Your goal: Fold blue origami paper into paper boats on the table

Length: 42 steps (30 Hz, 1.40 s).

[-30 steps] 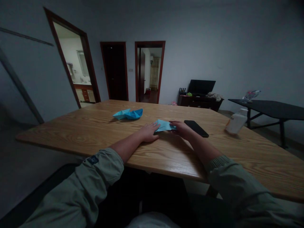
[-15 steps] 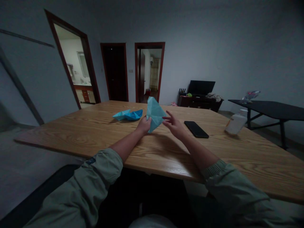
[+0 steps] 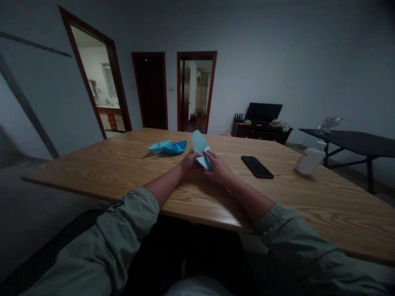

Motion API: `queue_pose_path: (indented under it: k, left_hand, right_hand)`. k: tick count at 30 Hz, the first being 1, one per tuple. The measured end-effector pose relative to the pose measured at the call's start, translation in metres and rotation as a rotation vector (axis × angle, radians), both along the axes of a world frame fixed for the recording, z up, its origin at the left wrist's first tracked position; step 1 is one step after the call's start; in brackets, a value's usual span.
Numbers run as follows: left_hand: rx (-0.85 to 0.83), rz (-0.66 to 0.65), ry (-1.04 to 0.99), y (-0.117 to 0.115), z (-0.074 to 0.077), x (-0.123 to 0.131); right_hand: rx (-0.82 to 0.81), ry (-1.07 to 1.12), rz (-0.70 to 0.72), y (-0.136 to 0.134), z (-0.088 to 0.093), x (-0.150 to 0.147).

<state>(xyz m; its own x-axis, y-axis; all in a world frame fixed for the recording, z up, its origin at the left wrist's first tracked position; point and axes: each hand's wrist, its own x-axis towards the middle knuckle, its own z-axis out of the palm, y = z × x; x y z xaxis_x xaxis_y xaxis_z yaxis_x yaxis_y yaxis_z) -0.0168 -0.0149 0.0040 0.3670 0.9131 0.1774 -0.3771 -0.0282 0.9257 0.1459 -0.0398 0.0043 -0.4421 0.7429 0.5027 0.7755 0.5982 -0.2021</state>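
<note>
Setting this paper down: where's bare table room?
Bare wood lies between the black smartphone and white bottle, and left of the blue paper boat. Crowded at your left hand and right hand, around the light blue folded paper.

Folded paper (image 3: 200, 149): thin, matt. Paper boat (image 3: 168, 147): same matt paper. Table (image 3: 101, 176): grained wood, satin varnish. Phone (image 3: 257, 167): smooth, glossy black. Bottle (image 3: 310, 161): smooth white plastic. Sleeve (image 3: 123, 213): matt cloth, ribbed cuff.
</note>
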Motion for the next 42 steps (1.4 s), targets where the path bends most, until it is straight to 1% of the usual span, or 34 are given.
queue_pose_path:
  k: [2,4,5,6,7,8,9,10,11,13,15,17,20,23,26,28,30,32,35,39,42]
  left_hand:
    - [-0.035,-0.078,-0.001,0.003,0.002,-0.010]
    - [-0.086,-0.124,0.080,0.008,0.003,-0.024]
    - [-0.107,-0.102,0.151,0.012,0.003,-0.033]
    - [-0.113,-0.032,0.236,0.016,0.002,-0.041]
    - [-0.100,0.066,0.335,0.020,0.001,-0.049]
    - [-0.060,0.173,0.452,0.024,-0.001,-0.056]
    - [0.018,0.247,0.573,0.027,-0.003,-0.062]
    - [0.125,0.264,0.675,0.029,-0.005,-0.065]
    - [0.229,0.242,0.766,0.030,-0.007,-0.067]
    - [0.391,0.135,0.939,0.029,-0.010,-0.066]
    - [0.463,0.054,1.106,0.025,-0.011,-0.063]
    - [0.518,0.045,1.225,0.020,-0.010,-0.059]
    - [0.627,0.036,1.259,0.016,-0.007,-0.055]
    - [0.742,0.027,1.259,0.015,-0.007,-0.050]
    - [0.839,0.089,1.290,0.014,-0.007,-0.045]
    - [0.816,0.140,1.322,0.014,-0.007,-0.043]
    - [0.756,0.183,1.324,0.013,-0.007,-0.043]
    - [0.713,0.226,1.285,0.014,-0.008,-0.044]
    - [0.684,0.285,1.208,0.018,-0.012,-0.046]
    - [0.643,0.347,1.151,0.024,-0.019,-0.048]
    - [0.627,0.357,1.131,0.027,-0.021,-0.049]
  right_hand:
    - [0.010,-0.026,-0.035,0.000,0.003,0.005]
    - [-0.029,-0.070,-0.065,0.002,0.006,0.016]
    - [-0.054,-0.101,-0.069,0.004,0.006,0.022]
    - [-0.088,-0.136,-0.063,0.006,0.006,0.030]
    - [-0.125,-0.156,-0.059,0.008,0.005,0.037]
    - [-0.181,-0.187,-0.039,0.010,0.003,0.045]
    - [-0.232,-0.204,-0.029,0.012,0.001,0.052]
    - [-0.268,-0.208,-0.030,0.013,-0.001,0.058]
    - [-0.294,-0.206,-0.038,0.014,-0.002,0.063]
    - [-0.328,-0.189,-0.061,0.015,-0.005,0.071]
    - [-0.357,-0.170,-0.074,0.014,-0.005,0.076]
    - [-0.382,-0.155,-0.085,0.014,-0.004,0.078]
    - [-0.400,-0.136,-0.110,0.014,-0.002,0.078]
    - [-0.398,-0.113,-0.100,0.015,-0.002,0.077]
    - [-0.386,-0.085,-0.081,0.017,-0.002,0.077]
    - [-0.367,-0.049,-0.090,0.021,-0.004,0.080]
    - [-0.342,0.011,-0.101,0.026,-0.008,0.083]
    - [-0.315,0.084,-0.110,0.033,-0.012,0.087]
    - [-0.278,0.161,-0.172,0.040,-0.016,0.091]
    - [-0.262,0.167,-0.258,0.039,-0.014,0.093]
    - [-0.232,0.164,-0.321,0.035,-0.011,0.093]
